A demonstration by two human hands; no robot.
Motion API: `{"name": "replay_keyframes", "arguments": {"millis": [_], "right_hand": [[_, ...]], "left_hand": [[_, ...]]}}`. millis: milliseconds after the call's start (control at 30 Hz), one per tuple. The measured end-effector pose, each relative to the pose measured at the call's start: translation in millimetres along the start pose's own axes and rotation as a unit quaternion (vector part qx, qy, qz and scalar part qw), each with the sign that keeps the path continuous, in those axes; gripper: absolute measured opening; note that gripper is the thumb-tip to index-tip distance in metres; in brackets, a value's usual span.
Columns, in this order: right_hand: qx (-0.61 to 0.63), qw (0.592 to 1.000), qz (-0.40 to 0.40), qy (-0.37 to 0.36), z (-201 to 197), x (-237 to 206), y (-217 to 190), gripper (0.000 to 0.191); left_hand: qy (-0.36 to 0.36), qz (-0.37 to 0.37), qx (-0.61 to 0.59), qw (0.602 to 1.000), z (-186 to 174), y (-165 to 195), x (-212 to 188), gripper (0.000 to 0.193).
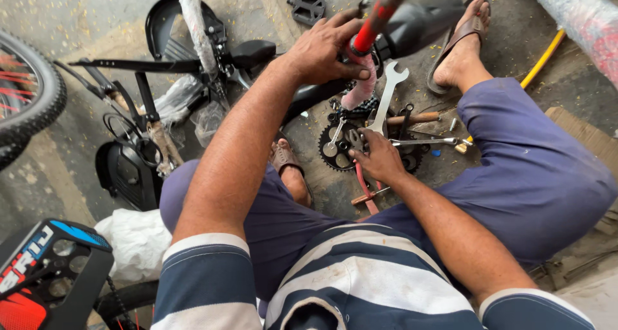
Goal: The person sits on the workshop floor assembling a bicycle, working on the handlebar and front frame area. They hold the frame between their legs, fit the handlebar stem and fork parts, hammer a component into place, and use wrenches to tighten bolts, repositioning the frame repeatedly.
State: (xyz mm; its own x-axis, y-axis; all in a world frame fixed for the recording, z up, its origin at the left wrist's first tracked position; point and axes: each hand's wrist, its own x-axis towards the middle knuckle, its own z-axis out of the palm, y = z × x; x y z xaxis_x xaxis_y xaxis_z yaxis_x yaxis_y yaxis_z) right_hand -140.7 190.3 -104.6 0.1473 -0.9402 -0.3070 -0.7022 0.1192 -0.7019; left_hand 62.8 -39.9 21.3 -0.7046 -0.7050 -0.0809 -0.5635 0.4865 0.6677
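Observation:
My left hand [325,47] grips the lower end of a red bicycle frame tube [376,18] where pink wrapping [359,85] covers it. My right hand [380,157] rests low on the floor, fingers closed around red-handled pliers [364,187] beside a black toothed chainring [335,151]. A large open-ended spanner [388,92] lies just above my right hand. Further right lie a slimmer combination wrench [428,141] and a wooden-handled tool [415,118]. I sit on the floor in blue trousers, with one sandalled foot [460,43] stretched forward.
Black mudguards [164,21] and a carrier rack [138,65] lie at left, with a tyre [32,92] at the left edge. A pedal [308,7] lies at top. A yellow hose [544,56] runs at right. A printed chain guard [51,272] sits bottom left beside white plastic [138,240].

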Motion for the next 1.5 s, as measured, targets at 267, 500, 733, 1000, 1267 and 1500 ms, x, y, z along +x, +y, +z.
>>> {"name": "replay_keyframes", "arguments": {"millis": [267,500,733,1000,1267,1500], "right_hand": [[0.155,0.972,0.004,0.176,-39,20,-39,0.060],[0.376,0.903,-0.040,0.205,-60,34,-41,0.062],[0.482,0.874,0.016,0.057,-34,11,-74,0.075],[0.520,0.850,0.076,0.042,-54,1,-77,0.056],[0.150,0.953,-0.080,0.251,-73,20,-62,0.056],[0.423,0.880,-0.174,0.130,-106,78,-35,0.039]], "left_hand": [[0.165,0.037,0.143,0.975,9,9,26,0.088],[0.148,-0.079,0.045,0.985,30,33,9,0.078],[0.176,-0.141,0.066,0.972,39,46,-7,0.076],[0.092,-0.085,0.022,0.992,32,30,-28,0.078],[0.161,-0.119,0.080,0.977,44,52,-34,0.075],[0.357,-0.019,-0.040,0.933,82,61,-52,0.077]]}}
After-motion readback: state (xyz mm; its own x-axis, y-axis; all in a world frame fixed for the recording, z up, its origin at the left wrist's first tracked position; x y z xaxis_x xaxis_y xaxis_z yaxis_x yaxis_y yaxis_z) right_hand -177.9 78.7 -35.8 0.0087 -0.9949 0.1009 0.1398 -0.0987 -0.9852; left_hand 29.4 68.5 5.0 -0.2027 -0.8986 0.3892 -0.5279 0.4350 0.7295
